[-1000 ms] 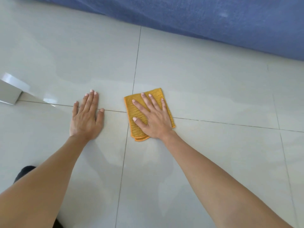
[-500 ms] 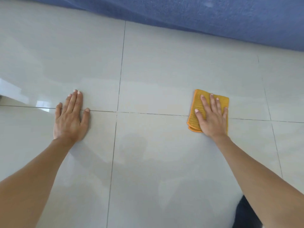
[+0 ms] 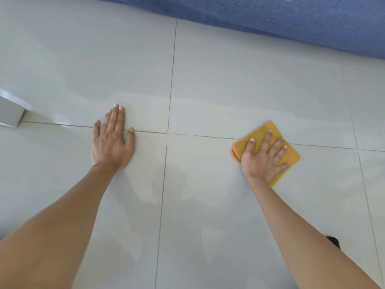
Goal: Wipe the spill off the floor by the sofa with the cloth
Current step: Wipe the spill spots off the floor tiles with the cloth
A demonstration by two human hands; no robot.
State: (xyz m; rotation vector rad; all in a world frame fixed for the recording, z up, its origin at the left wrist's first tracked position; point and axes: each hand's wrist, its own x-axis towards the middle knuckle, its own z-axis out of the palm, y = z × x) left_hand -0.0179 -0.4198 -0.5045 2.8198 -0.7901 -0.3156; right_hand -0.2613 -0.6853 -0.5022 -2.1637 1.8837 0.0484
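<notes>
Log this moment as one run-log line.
phase: wiping | right hand: flat on yellow cloth, by grout line | left hand: flat on bare floor, bracing | sofa: behind

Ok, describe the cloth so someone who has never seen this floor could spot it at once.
Start at the blue sofa along the top edge, then come down over the pale floor tiles to the right hand. The cloth lies flat beneath that palm, over a grout line. It is a folded orange-yellow square, the only brightly coloured thing on the floor.
</notes>
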